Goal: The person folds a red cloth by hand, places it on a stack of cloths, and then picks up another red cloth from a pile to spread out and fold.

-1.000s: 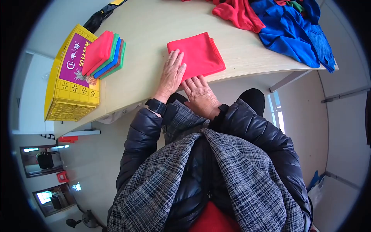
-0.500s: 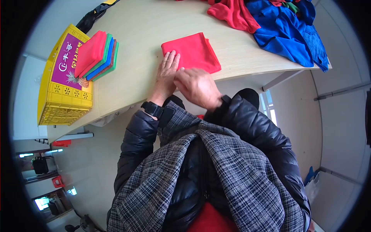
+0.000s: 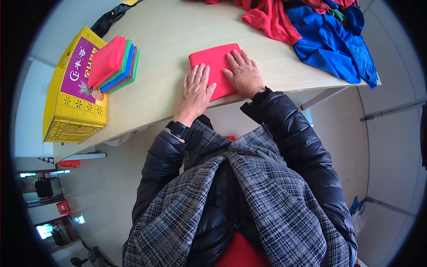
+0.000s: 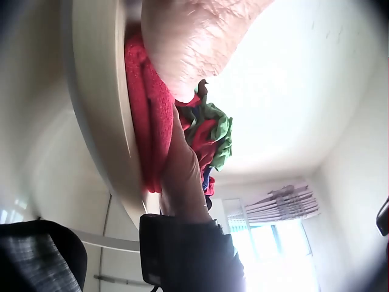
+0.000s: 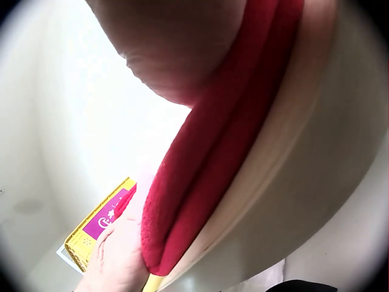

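A red folded cloth (image 3: 215, 58) lies near the front edge of the table in the head view. My left hand (image 3: 195, 91) rests on its left side, fingers straight and pointing away from me. On the right side, my right hand (image 3: 244, 74) lies with its fingers spread over the cloth. Thick, rounded layers of the cloth (image 5: 200, 164) show along the table edge in the right wrist view. In the left wrist view the palm side of my left hand (image 4: 194, 42) is close above the cloth (image 4: 149, 115).
At the left stands a yellow crate (image 3: 82, 113) with a purple label. Beside it is a stack of folded cloths (image 3: 113, 64) in red, green, blue and brown. Loose blue cloth (image 3: 324, 49) and red cloth (image 3: 271, 20) are heaped at the back right, the blue hanging over the table edge.
My right hand has moved from beside and over the left hand to the right part of the cloth. The cloth now looks narrower and thicker. My left hand has stayed on its left side.
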`<state>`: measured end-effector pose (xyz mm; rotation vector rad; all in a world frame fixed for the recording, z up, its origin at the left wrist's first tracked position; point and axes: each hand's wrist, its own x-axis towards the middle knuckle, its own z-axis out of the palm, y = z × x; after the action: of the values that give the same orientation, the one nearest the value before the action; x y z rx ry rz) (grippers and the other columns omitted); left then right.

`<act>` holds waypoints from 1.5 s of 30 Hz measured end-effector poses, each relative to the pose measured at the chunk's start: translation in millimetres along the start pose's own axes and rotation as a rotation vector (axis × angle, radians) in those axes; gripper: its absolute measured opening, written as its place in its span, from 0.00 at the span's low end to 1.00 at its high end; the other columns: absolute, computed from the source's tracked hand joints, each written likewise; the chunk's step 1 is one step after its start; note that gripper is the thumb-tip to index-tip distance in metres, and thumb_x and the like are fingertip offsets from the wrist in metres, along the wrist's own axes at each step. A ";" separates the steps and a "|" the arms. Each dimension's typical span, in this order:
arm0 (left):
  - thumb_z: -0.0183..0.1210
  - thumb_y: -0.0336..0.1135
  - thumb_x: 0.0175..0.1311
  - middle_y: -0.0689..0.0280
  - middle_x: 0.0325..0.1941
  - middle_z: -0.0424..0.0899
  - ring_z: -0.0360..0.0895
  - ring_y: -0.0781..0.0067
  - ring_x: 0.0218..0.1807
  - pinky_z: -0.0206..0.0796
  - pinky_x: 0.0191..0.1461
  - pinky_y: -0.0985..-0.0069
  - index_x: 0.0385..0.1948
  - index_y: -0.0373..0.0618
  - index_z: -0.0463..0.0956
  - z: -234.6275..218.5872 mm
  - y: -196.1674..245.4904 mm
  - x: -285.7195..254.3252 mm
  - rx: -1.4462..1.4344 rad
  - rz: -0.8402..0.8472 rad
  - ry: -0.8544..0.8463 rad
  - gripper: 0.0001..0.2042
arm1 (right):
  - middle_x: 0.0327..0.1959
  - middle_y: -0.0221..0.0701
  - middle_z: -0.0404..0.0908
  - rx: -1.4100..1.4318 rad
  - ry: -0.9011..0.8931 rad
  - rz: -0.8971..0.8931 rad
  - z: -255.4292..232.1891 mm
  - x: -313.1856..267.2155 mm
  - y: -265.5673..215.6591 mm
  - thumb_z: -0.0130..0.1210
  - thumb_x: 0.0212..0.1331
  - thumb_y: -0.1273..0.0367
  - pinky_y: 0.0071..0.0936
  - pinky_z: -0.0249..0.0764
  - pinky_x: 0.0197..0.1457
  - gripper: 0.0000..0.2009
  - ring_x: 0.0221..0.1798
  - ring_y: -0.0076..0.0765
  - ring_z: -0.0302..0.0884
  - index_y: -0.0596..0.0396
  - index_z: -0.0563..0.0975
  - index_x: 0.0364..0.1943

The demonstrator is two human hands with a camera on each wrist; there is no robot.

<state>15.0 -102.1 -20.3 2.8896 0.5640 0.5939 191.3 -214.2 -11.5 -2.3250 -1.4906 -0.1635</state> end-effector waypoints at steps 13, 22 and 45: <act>0.43 0.53 0.76 0.58 0.78 0.57 0.49 0.58 0.80 0.39 0.79 0.49 0.72 0.44 0.60 -3.3 1.6 9.7 0.040 -0.044 -0.067 0.30 | 0.77 0.36 0.57 -0.048 -0.082 -0.126 -7.3 30.4 -18.3 0.42 0.71 0.47 0.55 0.48 0.78 0.31 0.80 0.48 0.49 0.48 0.64 0.72; 0.40 0.54 0.77 0.58 0.78 0.58 0.49 0.58 0.80 0.39 0.80 0.53 0.72 0.48 0.61 -23.2 -26.1 39.3 -0.179 -0.092 -0.152 0.29 | 0.77 0.36 0.57 -0.105 -0.135 -0.112 7.3 33.9 -4.6 0.40 0.72 0.46 0.54 0.46 0.79 0.32 0.80 0.48 0.48 0.47 0.61 0.74; 0.42 0.53 0.76 0.56 0.78 0.58 0.50 0.55 0.80 0.43 0.78 0.46 0.72 0.44 0.60 1.3 8.3 0.2 0.000 -0.069 -0.027 0.29 | 0.75 0.36 0.63 -0.023 -0.002 -0.107 -4.3 1.4 -39.3 0.43 0.72 0.52 0.49 0.46 0.80 0.28 0.79 0.46 0.52 0.50 0.65 0.71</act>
<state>18.5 -109.7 -19.7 2.8604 0.6575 0.5446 157.1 -200.1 2.6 -2.2649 -1.6227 -0.2083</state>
